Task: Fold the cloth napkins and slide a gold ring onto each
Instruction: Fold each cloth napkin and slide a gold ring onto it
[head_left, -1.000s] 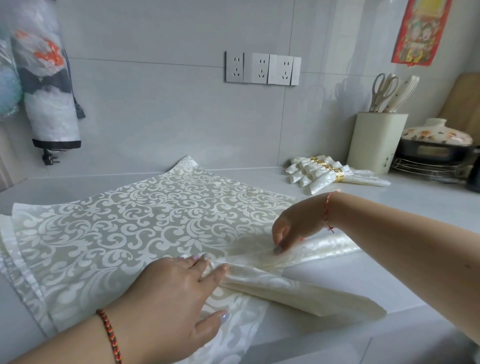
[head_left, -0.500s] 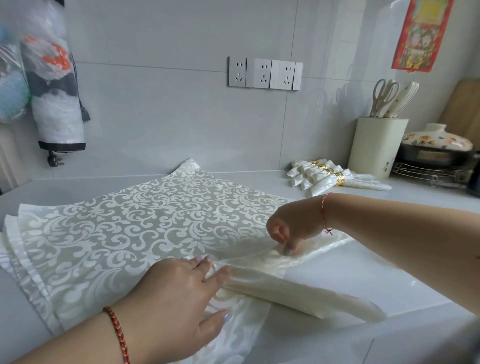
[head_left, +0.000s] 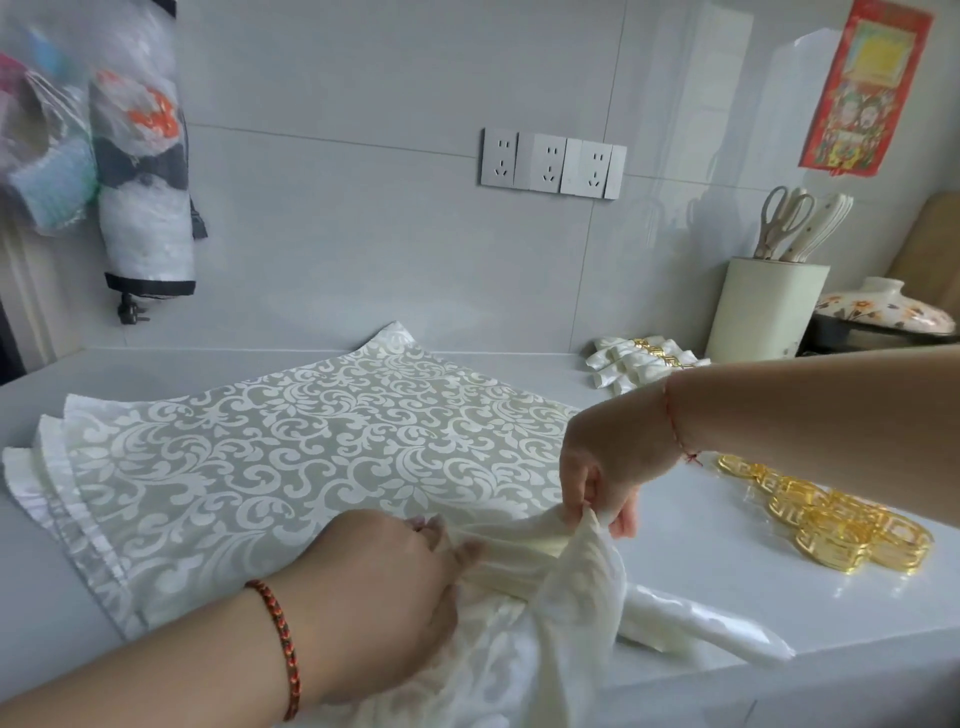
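Observation:
A stack of flat cream napkins (head_left: 291, 467) with a scroll pattern lies on the white counter (head_left: 727, 587). At its near right corner one napkin (head_left: 566, 587) is folded into a long strip. My left hand (head_left: 384, 582) presses and pinches the strip's middle. My right hand (head_left: 602, 467) pinches a fold of the same napkin and holds it a little above the counter. Loose gold rings (head_left: 841, 525) lie in a heap to the right, under my right forearm. Finished rolled napkins with gold rings (head_left: 639, 364) lie at the back.
A cream utensil holder (head_left: 763, 312) with scissors stands at the back right, beside a pot with a flowered lid (head_left: 883, 312). Wall sockets (head_left: 553, 163) sit above the counter. Bags hang on the wall (head_left: 140, 171) at the left. The counter's front edge runs close below the strip.
My right hand has lifted a fold of the napkin strip off the counter and drawn it toward my left hand. The view shifted, and the heap of gold rings has come into sight.

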